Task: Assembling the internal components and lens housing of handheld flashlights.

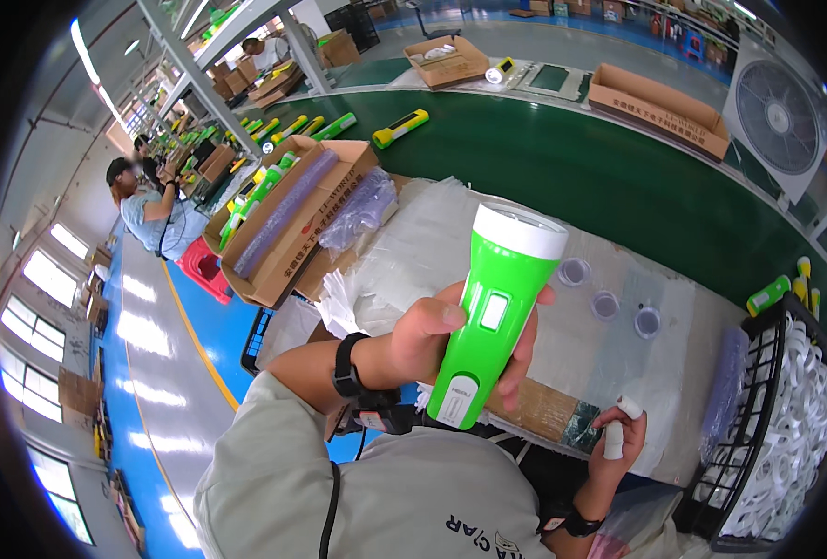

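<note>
My left hand [423,337] is wrapped round a green flashlight [490,321] with a white head, held tilted above the work table. The flashlight's white head points up and away; a white switch shows on its body. Lower right, my right hand [618,445] is held over the table's near edge, fingers apart, with white coverings on two fingertips and nothing visible in it. Three clear round lenses [575,272] lie on the table [544,410], to the right of the flashlight.
A cardboard box [288,228] of flashlights and bubble wrap stands at left. A black crate [744,447] of white rings is at right. Behind runs a green conveyor belt [525,130] with a yellow flashlight [400,129]. A fan [779,116] stands far right; a seated co-worker [157,210] is far left.
</note>
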The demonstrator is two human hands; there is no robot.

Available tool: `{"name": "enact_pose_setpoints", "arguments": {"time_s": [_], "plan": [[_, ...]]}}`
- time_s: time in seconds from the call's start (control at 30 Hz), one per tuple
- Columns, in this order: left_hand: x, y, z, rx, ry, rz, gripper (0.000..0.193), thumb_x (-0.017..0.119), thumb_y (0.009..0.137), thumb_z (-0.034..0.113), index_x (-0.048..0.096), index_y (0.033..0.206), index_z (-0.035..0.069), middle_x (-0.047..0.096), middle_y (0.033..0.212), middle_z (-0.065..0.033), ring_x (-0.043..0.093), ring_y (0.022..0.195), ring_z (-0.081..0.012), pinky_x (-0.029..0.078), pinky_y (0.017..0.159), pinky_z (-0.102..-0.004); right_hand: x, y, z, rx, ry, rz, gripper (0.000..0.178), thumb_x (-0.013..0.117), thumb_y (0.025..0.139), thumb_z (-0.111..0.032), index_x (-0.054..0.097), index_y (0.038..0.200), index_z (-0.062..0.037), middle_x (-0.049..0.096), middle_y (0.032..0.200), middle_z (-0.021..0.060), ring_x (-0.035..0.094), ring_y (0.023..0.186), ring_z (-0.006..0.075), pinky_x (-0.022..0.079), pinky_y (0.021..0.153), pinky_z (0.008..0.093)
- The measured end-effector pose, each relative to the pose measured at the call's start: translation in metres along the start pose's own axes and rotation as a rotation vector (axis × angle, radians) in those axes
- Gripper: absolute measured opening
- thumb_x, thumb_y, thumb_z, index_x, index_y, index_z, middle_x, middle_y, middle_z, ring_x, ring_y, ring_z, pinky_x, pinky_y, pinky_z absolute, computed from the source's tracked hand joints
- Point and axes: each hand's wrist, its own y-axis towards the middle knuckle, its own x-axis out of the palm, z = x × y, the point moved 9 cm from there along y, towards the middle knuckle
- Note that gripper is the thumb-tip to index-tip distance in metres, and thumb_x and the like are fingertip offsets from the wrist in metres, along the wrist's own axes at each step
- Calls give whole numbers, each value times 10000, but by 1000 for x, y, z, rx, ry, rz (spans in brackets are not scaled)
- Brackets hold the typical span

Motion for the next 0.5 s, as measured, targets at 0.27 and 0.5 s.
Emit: {"name": "enact_pose_setpoints", "arguments": {"time_s": [0.27, 0.5], "plan": [[7, -18, 25, 86, 27, 56, 766, 565, 761, 465, 330, 1306, -19, 529, 855, -152, 594, 600, -258, 563, 580, -420, 2, 5, 1, -23, -44, 0, 228, 499, 860, -129, 511, 1028, 24, 555, 755, 70, 518, 624, 118, 418, 630, 238], [-58, -48, 57, -103, 1084, 449, 720, 546, 832, 481, 289, 1345, 45, 547, 1016, -139, 584, 863, -245, 496, 803, -356, -3, 7, 3, -44, -166, 7, 223, 477, 880, -187, 517, 1022, -20, 550, 677, 55, 495, 575, 122, 419, 622, 262]]}}
